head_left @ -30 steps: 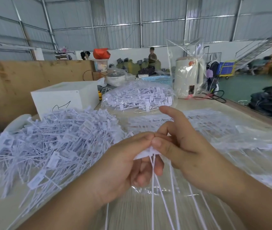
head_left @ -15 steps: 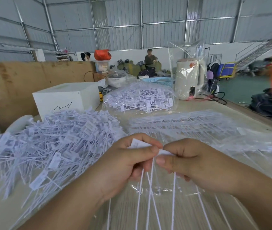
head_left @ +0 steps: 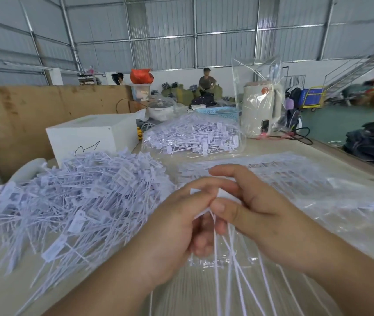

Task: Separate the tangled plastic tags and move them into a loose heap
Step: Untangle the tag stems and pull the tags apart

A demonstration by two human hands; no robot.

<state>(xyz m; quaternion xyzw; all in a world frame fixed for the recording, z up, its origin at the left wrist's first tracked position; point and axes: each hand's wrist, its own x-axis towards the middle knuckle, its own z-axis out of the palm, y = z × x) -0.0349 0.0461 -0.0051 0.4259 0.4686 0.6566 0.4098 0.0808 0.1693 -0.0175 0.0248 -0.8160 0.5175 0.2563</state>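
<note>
A small bunch of white plastic tags [head_left: 234,254] hangs between my two hands, the flat heads pinched at the top and the long thin tails trailing down toward me. My left hand [head_left: 177,226] grips the heads from the left with fingers curled round them. My right hand [head_left: 256,213] pinches the same heads from the right between thumb and fingers. A big loose heap of white tags [head_left: 74,199] lies on the table to the left of my hands.
A clear bag of tags [head_left: 195,135] lies further back, and flat clear bags [head_left: 318,183] with more tags spread to the right. A white box [head_left: 95,133] stands at the back left, a wrapped white kettle [head_left: 261,108] at the back right.
My hands have stayed together on the bunch and risen slightly. My right fingers have shifted on the tag heads, and the tails now cross below.
</note>
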